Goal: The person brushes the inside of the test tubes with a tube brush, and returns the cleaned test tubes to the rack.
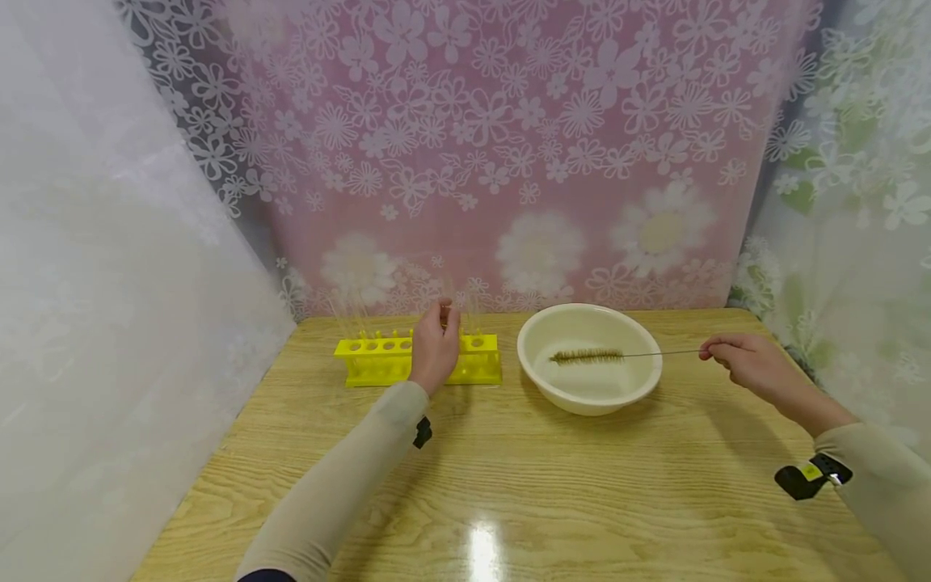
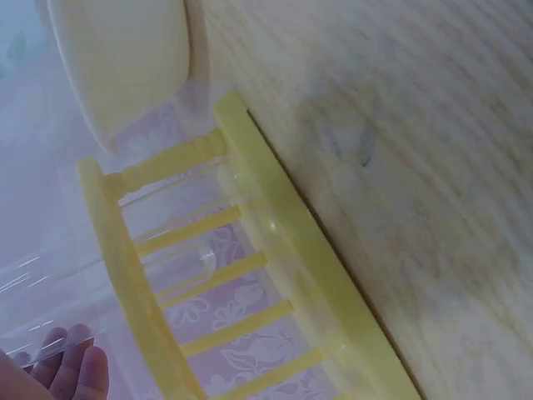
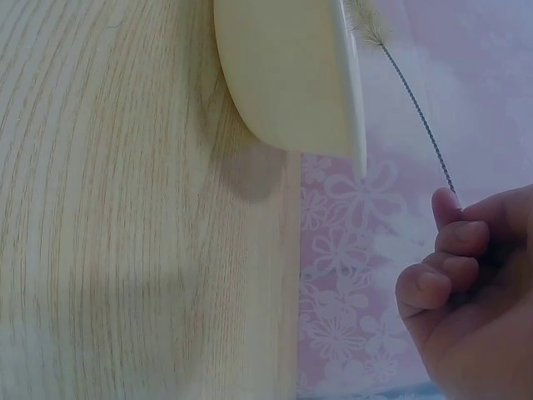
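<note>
Pinched in the right hand (image 1: 749,368) by its wire (image 1: 672,352), the brush (image 1: 589,356) extends over the cream basin (image 1: 589,406); the left hand (image 1: 436,349) seems to grip a clear tube (image 2: 190,265) at the yellow rack (image 1: 476,377).

no text, label, brand, number or sign can be read in any of the views.
</note>
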A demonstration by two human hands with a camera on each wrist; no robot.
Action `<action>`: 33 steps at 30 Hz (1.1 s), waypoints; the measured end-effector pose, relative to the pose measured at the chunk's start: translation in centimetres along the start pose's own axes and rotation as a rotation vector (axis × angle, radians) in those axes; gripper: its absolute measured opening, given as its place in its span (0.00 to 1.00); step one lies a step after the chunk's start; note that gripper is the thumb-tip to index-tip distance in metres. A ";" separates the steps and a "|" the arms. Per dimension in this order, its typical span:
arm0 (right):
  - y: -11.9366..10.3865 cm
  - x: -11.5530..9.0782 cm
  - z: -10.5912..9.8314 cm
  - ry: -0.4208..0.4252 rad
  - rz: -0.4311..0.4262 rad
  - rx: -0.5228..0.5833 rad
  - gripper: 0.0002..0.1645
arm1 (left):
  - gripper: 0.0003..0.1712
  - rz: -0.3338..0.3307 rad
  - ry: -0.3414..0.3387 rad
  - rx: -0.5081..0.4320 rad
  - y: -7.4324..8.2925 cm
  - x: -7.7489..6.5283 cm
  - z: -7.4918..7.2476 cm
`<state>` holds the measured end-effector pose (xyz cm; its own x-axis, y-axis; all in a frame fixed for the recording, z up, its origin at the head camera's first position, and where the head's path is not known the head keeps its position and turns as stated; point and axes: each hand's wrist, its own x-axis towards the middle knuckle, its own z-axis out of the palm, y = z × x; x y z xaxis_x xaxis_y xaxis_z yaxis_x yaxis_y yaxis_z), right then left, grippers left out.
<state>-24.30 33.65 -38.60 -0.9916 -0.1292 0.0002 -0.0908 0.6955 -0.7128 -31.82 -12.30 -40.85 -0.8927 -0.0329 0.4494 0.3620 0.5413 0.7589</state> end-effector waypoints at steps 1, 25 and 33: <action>0.0 0.0 0.0 0.000 0.001 0.003 0.31 | 0.22 0.009 0.009 -0.009 0.1 0.1 -0.1; -0.5 -0.2 -1.4 0.025 -0.012 0.037 0.30 | 0.26 0.263 -0.184 0.072 3.7 -0.7 -1.1; -0.6 -0.3 -1.9 0.045 -0.013 0.054 0.29 | 0.29 0.178 -0.364 0.149 3.9 -1.7 -0.2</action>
<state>-24.13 34.62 -36.81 -0.9937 -0.1049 0.0402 -0.0994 0.6545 -0.7495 -28.82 -10.29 -38.63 -0.8660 0.3562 0.3510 0.5001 0.6278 0.5965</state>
